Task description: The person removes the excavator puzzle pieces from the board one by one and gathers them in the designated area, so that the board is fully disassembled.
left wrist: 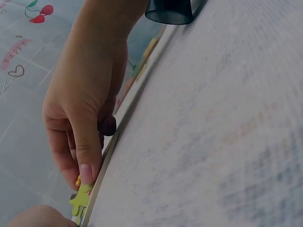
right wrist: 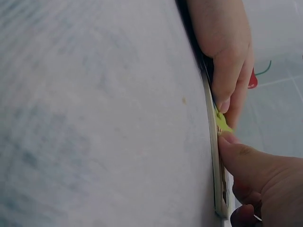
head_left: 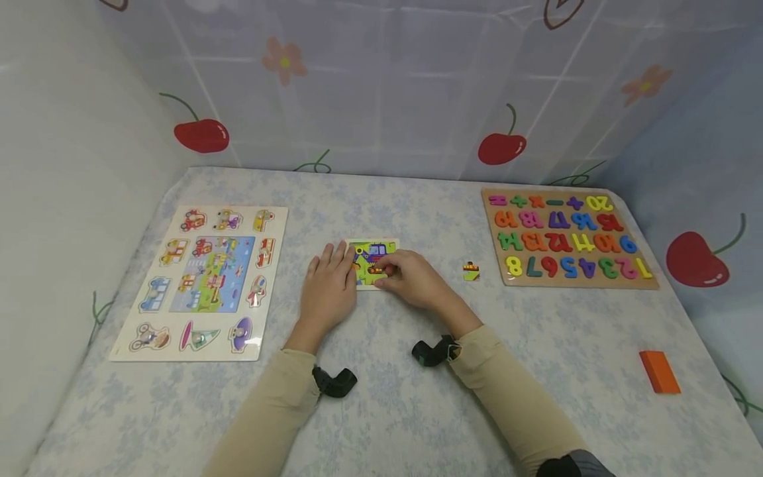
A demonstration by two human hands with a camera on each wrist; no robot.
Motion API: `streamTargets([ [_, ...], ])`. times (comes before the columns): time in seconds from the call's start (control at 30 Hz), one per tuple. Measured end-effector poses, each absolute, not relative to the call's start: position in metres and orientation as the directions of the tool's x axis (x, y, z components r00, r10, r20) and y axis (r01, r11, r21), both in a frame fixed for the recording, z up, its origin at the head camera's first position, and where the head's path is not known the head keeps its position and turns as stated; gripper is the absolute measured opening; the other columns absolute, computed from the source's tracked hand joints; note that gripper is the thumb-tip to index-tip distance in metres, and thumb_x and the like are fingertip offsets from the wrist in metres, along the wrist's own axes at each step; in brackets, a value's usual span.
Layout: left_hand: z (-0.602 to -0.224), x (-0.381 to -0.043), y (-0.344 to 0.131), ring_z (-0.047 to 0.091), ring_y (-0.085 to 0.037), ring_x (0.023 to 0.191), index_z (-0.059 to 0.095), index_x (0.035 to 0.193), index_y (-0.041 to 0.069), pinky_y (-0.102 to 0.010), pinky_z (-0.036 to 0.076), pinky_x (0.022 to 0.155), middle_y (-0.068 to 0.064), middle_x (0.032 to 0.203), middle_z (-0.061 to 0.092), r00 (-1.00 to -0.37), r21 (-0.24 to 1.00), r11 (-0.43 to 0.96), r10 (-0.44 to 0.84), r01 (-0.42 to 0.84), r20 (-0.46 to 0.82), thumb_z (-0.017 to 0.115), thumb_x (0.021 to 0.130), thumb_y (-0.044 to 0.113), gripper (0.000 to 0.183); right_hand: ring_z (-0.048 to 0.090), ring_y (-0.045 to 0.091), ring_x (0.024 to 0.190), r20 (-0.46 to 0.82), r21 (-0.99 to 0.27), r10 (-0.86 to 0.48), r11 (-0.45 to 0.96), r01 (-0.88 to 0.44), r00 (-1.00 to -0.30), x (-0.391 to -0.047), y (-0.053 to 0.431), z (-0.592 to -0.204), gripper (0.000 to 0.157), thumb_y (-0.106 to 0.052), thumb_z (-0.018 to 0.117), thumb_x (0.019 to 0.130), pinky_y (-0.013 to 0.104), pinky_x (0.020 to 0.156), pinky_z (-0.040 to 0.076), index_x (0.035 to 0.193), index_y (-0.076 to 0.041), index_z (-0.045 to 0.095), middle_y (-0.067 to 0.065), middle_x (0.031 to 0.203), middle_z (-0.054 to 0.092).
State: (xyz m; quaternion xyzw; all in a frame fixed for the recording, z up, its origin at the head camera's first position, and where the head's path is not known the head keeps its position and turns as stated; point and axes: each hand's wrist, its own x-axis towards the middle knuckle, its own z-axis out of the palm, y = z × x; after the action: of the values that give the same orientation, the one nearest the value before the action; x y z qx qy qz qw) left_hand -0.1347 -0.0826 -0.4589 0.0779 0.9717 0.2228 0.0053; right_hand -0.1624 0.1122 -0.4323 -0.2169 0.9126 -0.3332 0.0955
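A small puzzle board point(head_left: 375, 248) with a yellow-green vehicle picture lies in the middle of the table, between both hands. My left hand point(head_left: 328, 291) rests flat on its left edge, fingers straight, covering that side. From the right, my right hand point(head_left: 414, 278) reaches over the board and pinches a puzzle piece between thumb and fingertips. In the left wrist view this yellow-green piece point(left wrist: 81, 198) stands tilted up from the board. The right wrist view shows the piece point(right wrist: 223, 124) between the thumb of my right hand point(right wrist: 260, 175) and my left hand point(right wrist: 229, 61).
Right of the board lies another loose puzzle piece point(head_left: 471, 271). A knobbed vehicle puzzle point(head_left: 161, 265) occupies the left side of the table. At the back right is a wooden number board point(head_left: 497, 248), and an orange block point(head_left: 660, 372) lies near the right edge.
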Motion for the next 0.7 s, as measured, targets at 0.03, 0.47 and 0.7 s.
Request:
streamTargets([
  [0.03,-0.459,-0.135,-0.083,0.013,-0.026,0.156,0.031,0.157,0.019,-0.049,0.009,0.126,-0.001,0.165,0.025,-0.988,0.435,0.888,0.153,0.149,0.025,0.031,0.107,0.034,0.052,0.053,0.016,0.085,-0.018,-0.659,-0.465,0.671,-0.339,-0.885,-0.163,0.112,-0.433,0.025,-0.022,0.076,0.089,0.031,0.076,0.046,0.111,-0.01,0.07,0.003,0.094,0.061],
  [0.47,-0.461,-0.134,-0.082,0.013,-0.025,0.155,0.032,0.156,0.02,-0.048,0.009,0.126,-0.001,0.164,0.026,-0.989,0.445,0.884,0.145,0.145,0.034,0.031,0.107,0.034,0.052,0.052,0.017,0.07,-0.033,-0.748,-0.385,0.622,-0.233,-0.922,-0.158,0.128,-0.427,0.012,-0.026,0.07,0.094,0.031,0.063,0.044,0.104,-0.021,0.069,-0.004,0.09,0.067],
  [0.7,-0.46,-0.134,-0.082,0.012,-0.025,0.156,0.03,0.157,0.02,-0.048,0.009,0.126,-0.001,0.165,0.024,-0.989,0.445,0.883,0.148,0.146,0.03,0.03,0.107,0.035,0.052,0.052,0.019,0.076,-0.064,-0.717,-0.28,0.681,-0.151,-0.958,-0.157,0.164,-0.416,0.009,-0.028,0.07,0.093,0.033,0.065,0.043,0.101,-0.023,0.069,-0.002,0.093,0.068],
])
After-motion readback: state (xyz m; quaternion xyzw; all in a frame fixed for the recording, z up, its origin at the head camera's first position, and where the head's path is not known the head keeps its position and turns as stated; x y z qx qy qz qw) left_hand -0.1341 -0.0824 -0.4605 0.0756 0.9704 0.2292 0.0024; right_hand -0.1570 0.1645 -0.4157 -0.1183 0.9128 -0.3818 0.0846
